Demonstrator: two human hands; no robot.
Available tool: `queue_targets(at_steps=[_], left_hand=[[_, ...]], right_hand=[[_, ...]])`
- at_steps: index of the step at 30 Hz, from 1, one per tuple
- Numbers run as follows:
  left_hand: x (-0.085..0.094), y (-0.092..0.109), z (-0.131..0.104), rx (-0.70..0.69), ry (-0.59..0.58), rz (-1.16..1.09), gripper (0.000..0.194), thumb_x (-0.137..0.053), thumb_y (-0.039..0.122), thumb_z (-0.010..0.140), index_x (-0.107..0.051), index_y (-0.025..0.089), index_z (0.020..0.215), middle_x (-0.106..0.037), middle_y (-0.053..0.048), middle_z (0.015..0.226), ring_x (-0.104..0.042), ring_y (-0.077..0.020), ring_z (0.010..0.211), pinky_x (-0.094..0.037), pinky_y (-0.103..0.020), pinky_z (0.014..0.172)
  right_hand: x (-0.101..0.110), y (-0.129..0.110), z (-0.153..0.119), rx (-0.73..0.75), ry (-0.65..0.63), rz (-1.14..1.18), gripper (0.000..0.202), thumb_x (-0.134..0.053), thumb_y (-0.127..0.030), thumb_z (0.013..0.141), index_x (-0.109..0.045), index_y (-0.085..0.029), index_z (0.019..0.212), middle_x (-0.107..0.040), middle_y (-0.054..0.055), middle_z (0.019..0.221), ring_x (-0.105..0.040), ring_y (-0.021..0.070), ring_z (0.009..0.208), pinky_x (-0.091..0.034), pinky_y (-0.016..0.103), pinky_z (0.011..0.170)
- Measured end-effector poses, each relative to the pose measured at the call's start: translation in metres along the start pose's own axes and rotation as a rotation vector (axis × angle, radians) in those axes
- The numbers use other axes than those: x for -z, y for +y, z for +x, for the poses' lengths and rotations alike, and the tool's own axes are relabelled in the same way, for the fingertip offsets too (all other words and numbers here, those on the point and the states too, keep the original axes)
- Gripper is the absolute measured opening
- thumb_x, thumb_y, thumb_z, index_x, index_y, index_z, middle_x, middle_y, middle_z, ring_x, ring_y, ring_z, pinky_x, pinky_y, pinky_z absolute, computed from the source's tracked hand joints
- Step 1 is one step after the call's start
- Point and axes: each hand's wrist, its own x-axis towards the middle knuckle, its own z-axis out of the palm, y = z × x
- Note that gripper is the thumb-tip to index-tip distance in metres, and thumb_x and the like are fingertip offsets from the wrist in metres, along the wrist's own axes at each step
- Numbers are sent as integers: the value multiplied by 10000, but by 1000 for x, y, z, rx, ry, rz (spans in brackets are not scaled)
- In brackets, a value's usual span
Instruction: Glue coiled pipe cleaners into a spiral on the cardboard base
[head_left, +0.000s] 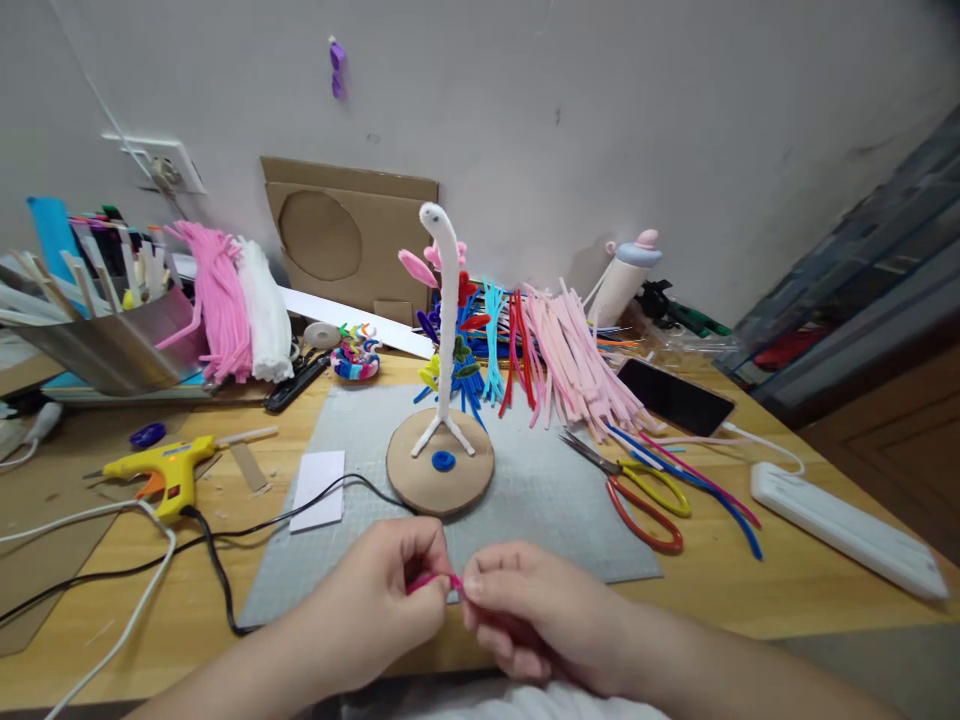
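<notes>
Magenta strand (421, 580) between close-set hands (394, 582) (529, 597)

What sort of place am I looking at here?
Probably a craft workspace: a wooden table against a wall, with a yellow glue gun, scissors and bundles of pink fuzzy stems.

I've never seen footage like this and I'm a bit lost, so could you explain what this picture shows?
There's no machine here: these are a person's bare hands, seen from a camera worn on their head, looking forward and down. The left hand and right hand meet at a small magenta piece, pinched in their fingertips. Beyond them, a white fuzzy figure stands on a round cardboard base on a grey mat. A yellow glue gun lies left, scissors right.
</notes>
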Motion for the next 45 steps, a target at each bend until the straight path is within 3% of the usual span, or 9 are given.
queue_targets(at_steps=[2,4,11,17,23,28,31,36,45], left_hand=[[-1,4,-5,-53,49,106,53,-456,151,658,-475,186,623,-432,68,548,-374,-87,541,-289,-197,506],[-2,8,-8,-107,87,211,72,-462,148,679,-467,187,619,-441,63,555,-387,-90,546,-295,-199,512],[-1,6,-14,-343,145,325,119,-471,145,766,-479,189,656,-485,49,609,-437,-83,566,-325,-182,530],[-1,3,-16,-405,174,348,127,-458,88,745,-477,194,678,-477,54,620,-440,-75,563,-313,-176,519],[-2,2,-13,-234,169,315,114,-468,135,740,-472,197,643,-467,51,585,-429,-96,555,-322,-203,520],[-3,3,-13,-171,140,268,120,-458,170,777,-462,203,661,-471,47,607,-427,-106,577,-331,-212,530],[-3,5,-14,-152,77,246,84,-434,178,825,-505,218,805,-506,50,658,-449,-108,596,-353,-205,541],[1,8,-18,-259,32,402,156,-423,186,868,-554,243,932,-605,8,845,-561,-134,761,-411,-227,666],[-5,4,-18,-604,214,775,150,-430,72,770,-463,214,736,-518,28,643,-464,-129,539,-280,-246,493]], right_hand=[[2,1,2,-163,-169,329,172,-458,-342,811,-509,-185,762,-436,-61,521,-282,59,348,-165,204,363],[5,-1,4,-198,-241,503,105,-498,-285,790,-495,-191,744,-451,-62,534,-290,48,346,-160,188,358],[9,2,11,-225,-440,593,128,-516,-290,737,-559,-179,783,-548,-24,545,-345,73,324,-251,191,316],[3,-1,8,-83,-220,515,56,-595,-210,719,-553,-175,732,-532,-45,496,-290,30,309,-169,144,305],[-6,-3,6,208,36,187,229,-690,-317,725,-512,-175,746,-477,-92,455,-322,23,315,-196,129,288],[-8,-5,5,203,98,154,235,-683,-322,718,-494,-181,720,-488,-93,444,-325,23,312,-217,124,283],[-7,-7,5,176,112,149,219,-671,-313,704,-496,-181,688,-473,-92,417,-325,27,302,-212,128,275],[-3,-8,5,53,26,267,156,-633,-255,676,-493,-189,694,-490,-84,419,-286,24,278,-159,148,276],[-5,-7,7,19,29,191,80,-561,-222,673,-485,-200,688,-488,-83,402,-269,42,273,-148,162,297]])
